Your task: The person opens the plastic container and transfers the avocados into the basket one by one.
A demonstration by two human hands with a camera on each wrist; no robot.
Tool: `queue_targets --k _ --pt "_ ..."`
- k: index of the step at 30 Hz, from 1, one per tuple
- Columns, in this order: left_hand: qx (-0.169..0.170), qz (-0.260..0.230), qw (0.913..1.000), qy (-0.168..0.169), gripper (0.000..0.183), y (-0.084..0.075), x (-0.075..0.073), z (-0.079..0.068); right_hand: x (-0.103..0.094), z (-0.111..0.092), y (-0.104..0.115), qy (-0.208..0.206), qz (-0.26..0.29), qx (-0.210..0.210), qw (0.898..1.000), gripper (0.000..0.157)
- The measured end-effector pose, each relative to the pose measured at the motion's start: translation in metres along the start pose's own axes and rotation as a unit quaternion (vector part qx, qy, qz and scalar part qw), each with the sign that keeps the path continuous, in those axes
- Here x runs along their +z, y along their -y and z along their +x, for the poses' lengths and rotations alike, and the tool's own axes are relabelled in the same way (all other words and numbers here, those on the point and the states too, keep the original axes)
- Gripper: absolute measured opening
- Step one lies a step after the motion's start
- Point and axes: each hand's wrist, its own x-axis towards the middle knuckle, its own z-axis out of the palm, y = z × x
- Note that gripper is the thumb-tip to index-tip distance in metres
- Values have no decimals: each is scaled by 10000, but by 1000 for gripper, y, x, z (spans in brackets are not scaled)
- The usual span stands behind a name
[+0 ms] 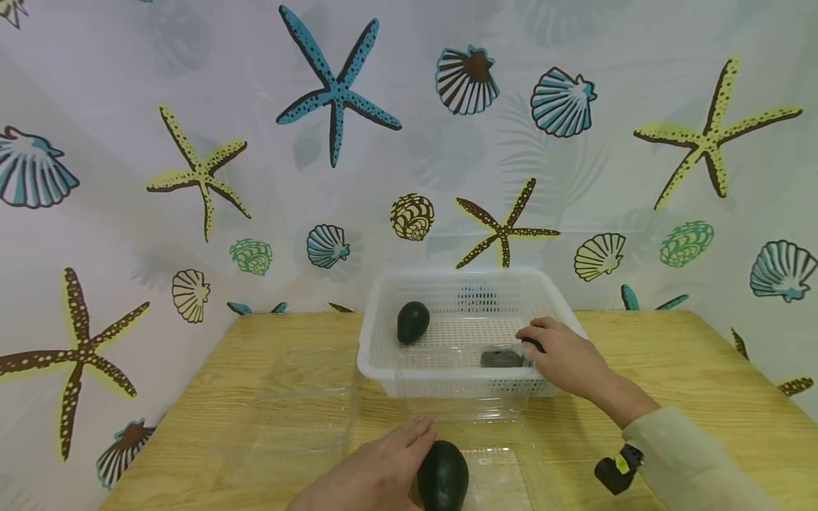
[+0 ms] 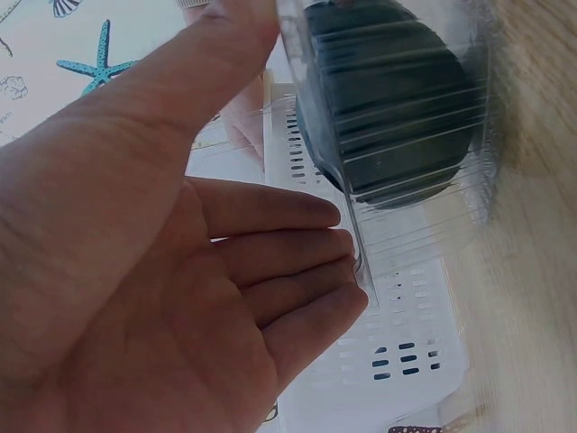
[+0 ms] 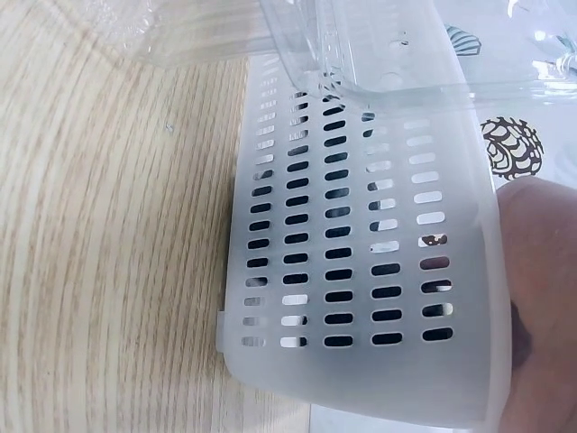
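Observation:
A dark green avocado [image 1: 442, 477] lies in a clear plastic clamshell box [image 1: 501, 472] at the front of the table. Beside it is my left hand [image 1: 383, 461]; in the left wrist view the fingers [image 2: 288, 280] are extended and touch the box's clear rim. My right hand [image 1: 569, 358] is over the right side of a white slotted basket [image 1: 373, 355], fingers curled round a dark avocado [image 1: 533, 345] that they mostly hide. Inside the basket, one avocado [image 1: 413, 323] sits at the left. Another avocado [image 1: 501, 358] shows through the raised clear lid [image 1: 460, 397].
More clear plastic boxes [image 1: 294, 419] lie on the wooden table [image 1: 211, 397] to the left. A patterned cloth [image 1: 415, 163] with starfish and shells hangs behind the basket. A small black device [image 1: 618, 470] is at the right sleeve.

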Motion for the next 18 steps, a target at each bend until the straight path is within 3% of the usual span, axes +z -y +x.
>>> queue_targets --k 8,18 --pt "75 83 9999 -58 109 0 0 0 1 0 0 -85 -97 -3 9999 27" --pt "11 87 10000 -2 108 1 1 0 -1 -7 -2 -879 546 -288 9942 17"
